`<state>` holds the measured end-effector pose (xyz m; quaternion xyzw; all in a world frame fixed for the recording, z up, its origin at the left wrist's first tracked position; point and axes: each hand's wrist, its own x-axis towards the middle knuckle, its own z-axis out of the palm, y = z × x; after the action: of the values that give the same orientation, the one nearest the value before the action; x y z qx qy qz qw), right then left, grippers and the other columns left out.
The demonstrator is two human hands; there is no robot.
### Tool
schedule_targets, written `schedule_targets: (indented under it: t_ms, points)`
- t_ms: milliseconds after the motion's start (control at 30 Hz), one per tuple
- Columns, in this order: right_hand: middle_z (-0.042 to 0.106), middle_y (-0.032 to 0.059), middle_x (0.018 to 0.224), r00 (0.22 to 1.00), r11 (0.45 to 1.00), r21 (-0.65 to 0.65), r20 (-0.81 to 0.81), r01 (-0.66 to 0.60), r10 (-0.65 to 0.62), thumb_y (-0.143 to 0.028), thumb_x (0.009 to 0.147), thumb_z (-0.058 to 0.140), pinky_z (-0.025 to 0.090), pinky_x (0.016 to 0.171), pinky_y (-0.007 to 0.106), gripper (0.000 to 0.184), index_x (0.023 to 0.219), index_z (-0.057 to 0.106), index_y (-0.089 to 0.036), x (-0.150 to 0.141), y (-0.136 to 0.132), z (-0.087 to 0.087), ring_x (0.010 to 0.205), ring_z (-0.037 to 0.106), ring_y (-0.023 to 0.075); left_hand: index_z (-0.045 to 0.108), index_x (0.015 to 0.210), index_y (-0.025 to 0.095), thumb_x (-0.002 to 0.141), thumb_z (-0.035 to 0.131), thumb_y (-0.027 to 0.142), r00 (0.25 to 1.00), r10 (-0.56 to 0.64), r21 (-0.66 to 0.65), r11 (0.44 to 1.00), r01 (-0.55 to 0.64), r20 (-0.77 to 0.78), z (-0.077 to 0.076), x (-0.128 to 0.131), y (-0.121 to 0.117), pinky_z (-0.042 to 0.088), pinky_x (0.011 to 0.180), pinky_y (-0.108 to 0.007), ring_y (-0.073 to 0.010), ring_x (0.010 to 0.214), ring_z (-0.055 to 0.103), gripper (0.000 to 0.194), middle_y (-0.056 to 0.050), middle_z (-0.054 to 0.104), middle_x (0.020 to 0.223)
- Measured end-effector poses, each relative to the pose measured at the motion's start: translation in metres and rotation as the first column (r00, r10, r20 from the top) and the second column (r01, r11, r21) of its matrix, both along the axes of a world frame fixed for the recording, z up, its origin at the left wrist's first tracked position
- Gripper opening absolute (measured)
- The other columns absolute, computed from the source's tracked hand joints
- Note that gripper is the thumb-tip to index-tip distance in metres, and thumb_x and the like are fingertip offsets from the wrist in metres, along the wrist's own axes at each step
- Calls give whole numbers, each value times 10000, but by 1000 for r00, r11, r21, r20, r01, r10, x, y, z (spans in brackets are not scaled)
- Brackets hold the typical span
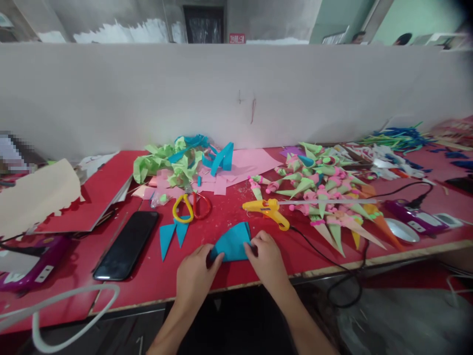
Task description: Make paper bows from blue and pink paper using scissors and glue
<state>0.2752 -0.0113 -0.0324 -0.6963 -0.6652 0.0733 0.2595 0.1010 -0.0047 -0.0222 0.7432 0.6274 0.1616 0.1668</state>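
A blue fan-shaped sheet [232, 244], of paper or felt, lies between my hands near the table's front edge. My left hand [197, 268] pinches its left corner between thumb and fingers. At the opposite side, my right hand [266, 254] has thumb and forefinger closed on the sheet's right edge. Just beyond it rests a yellow glue gun [269, 211] with a clear glue stick in its back. Scissors [192, 207] with one yellow and one red handle lie to the left, their blades hidden over smaller blue pointed pieces [168, 239].
A black phone [126, 245] lies left of my hands. Many small green and pink cones [325, 190] are heaped at the right. Green and blue scraps [181, 158] pile up by the white partition [185, 93]. A black cord [321, 254] trails over the front edge.
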Motion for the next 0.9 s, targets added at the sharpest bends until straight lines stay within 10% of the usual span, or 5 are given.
schedule_targets:
  t_ms: [900]
  points:
    - [513, 45, 693, 972, 989, -78, 206, 128, -110, -193, 798, 451, 328, 545, 240, 225, 622, 586, -156, -8, 2, 9, 638, 490, 144, 530, 877, 210, 855, 323, 372, 914, 30, -89, 993, -72, -405, 18, 21, 8, 384, 506, -247, -219, 668, 624, 264, -44, 648, 721]
